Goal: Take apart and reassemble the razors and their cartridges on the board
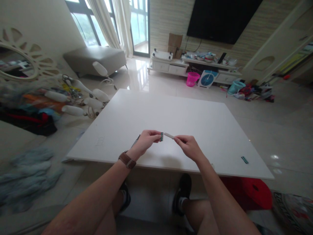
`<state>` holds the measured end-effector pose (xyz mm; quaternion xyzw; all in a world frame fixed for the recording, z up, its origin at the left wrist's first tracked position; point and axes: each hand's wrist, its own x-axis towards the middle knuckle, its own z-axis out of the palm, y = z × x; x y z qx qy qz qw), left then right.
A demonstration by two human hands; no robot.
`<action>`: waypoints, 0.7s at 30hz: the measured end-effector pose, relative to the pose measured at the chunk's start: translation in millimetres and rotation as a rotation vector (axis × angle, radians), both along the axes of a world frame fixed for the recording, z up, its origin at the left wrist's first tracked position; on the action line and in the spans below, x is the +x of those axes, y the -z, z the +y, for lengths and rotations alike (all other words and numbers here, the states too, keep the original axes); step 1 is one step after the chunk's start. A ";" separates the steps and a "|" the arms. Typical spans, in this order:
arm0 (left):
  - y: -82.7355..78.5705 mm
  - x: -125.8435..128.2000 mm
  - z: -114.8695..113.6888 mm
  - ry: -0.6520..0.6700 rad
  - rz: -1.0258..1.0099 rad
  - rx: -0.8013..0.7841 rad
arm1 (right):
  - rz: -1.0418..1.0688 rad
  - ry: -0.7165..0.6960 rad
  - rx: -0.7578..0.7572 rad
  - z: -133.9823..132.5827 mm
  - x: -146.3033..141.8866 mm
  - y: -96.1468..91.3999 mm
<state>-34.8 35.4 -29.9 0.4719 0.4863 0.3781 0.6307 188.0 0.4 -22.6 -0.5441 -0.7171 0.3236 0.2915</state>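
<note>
Small green piece (161,136) too small to identify, television (220,19) cut off above, mirror (16,62) cut off left

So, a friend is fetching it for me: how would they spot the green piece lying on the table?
Find the big white table and look toward its near right corner. There lies a small, narrow dark-green strip. Another small green piece is held in the left hand; this one lies loose on the tabletop.

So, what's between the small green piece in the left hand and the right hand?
In the head view, a grey stick, held by the right hand, its tip near the green piece.
</note>
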 end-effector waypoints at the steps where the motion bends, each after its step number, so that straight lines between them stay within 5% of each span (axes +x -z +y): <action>1: -0.3 -0.3 -0.1 0.002 -0.003 0.002 | -0.001 0.002 0.001 -0.4 0.6 -0.3; 5: -0.3 -1.2 -0.7 -0.025 0.010 0.007 | -0.027 -0.170 -0.120 -1.8 2.4 -0.1; 15: 2.7 3.7 -2.0 0.030 0.023 -0.010 | -0.140 0.240 0.176 3.0 -2.6 3.2; 19: 2.5 3.8 -2.5 0.021 -0.001 -0.016 | -0.139 0.102 0.106 0.8 -3.4 4.1; 21: 2.9 4.1 -2.8 0.024 -0.005 -0.014 | -0.200 0.166 0.114 1.9 -1.8 4.8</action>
